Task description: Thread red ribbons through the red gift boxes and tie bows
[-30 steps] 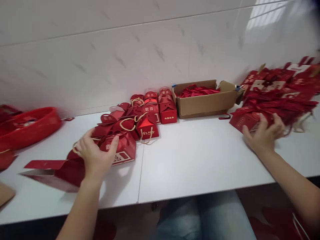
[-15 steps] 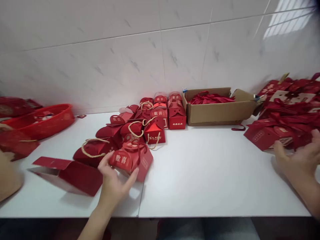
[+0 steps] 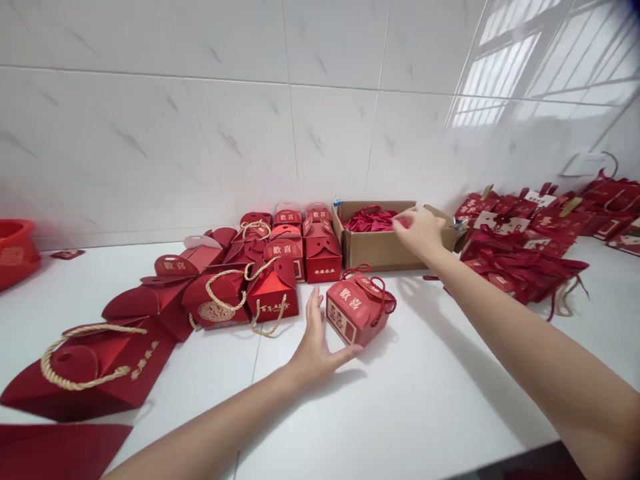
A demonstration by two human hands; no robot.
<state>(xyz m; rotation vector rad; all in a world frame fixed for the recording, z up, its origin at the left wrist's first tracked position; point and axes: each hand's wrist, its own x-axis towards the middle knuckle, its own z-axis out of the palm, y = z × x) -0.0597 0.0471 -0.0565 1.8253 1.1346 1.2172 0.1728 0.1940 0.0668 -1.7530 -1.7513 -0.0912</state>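
A small red gift box (image 3: pixel 357 307) with dark red cord handles and gold lettering stands on the white table. My left hand (image 3: pixel 320 347) is at its near left side, thumb and fingers spread; whether a fingertip touches it I cannot tell. Over the right part of an open cardboard carton (image 3: pixel 385 250) is my right hand (image 3: pixel 423 230), thumb and forefinger curled together. Whatever might be pinched there is too small to make out. Dark red ribbons (image 3: pixel 370 220) lie heaped inside the carton, just left of those fingers.
Several red gift boxes (image 3: pixel 273 290), some with gold rope handles, stand grouped at the left and back. More red boxes with ribbons (image 3: pixel 520 267) are piled on the right. A red plastic basin (image 3: pixel 17 253) sits far left. The tiled wall (image 3: pixel 330 147) closes off the back.
The gift box by my left hand has moved right, away from the group, and my left hand went with it. My right hand has left the right-hand pile and reached the carton. The view has turned right.
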